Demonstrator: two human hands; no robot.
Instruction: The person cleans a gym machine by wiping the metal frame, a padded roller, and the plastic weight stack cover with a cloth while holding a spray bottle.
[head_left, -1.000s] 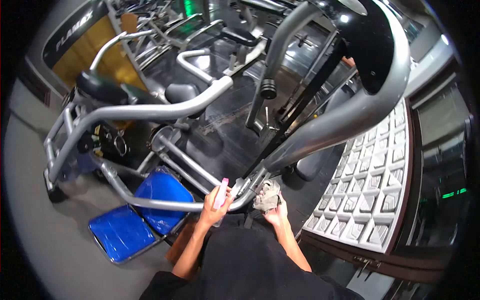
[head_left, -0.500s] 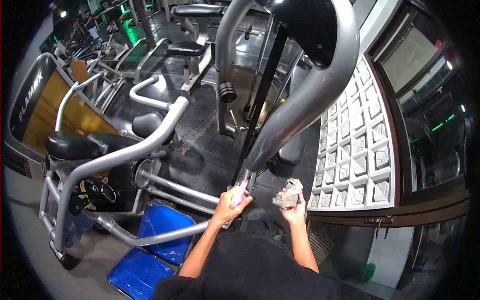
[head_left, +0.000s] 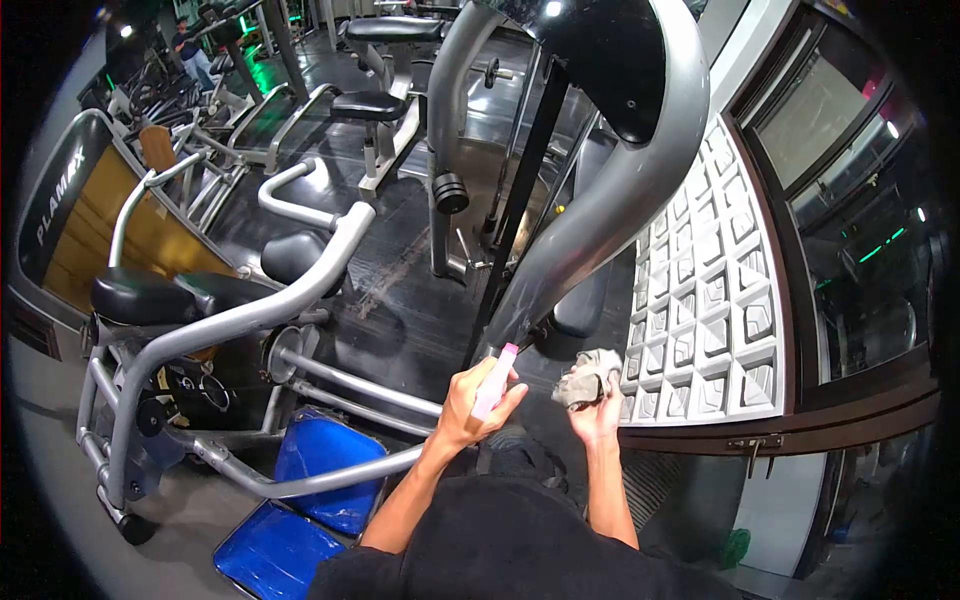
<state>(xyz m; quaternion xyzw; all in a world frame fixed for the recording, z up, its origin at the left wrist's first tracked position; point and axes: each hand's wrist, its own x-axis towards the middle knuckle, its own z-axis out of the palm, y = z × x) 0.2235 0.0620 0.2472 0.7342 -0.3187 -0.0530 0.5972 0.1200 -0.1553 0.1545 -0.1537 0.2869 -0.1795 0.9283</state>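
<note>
My left hand (head_left: pixel 474 405) is closed around a slim pink bottle (head_left: pixel 493 384) with a brighter pink top, tilted up and to the right. Just beyond it rises the lower end of a thick grey machine tube (head_left: pixel 570 262). A crumpled greyish cloth (head_left: pixel 588 380) rests in my right hand (head_left: pixel 600 415), its folds bunched above the palm and the fingers curled around it. The two hands are apart, both in front of my body at the lower middle of the view.
A blue chair (head_left: pixel 335 470) stands at the lower left beside the curved bar of a gym machine (head_left: pixel 250 310). On the right are a white patterned panel (head_left: pixel 710 300) and a dark-framed window (head_left: pixel 860 200). A person (head_left: pixel 192 52) stands far back.
The pink bottle has tilted and shows more of its length in my left hand. My right hand has moved slightly to the right, and the cloth has turned in it.
</note>
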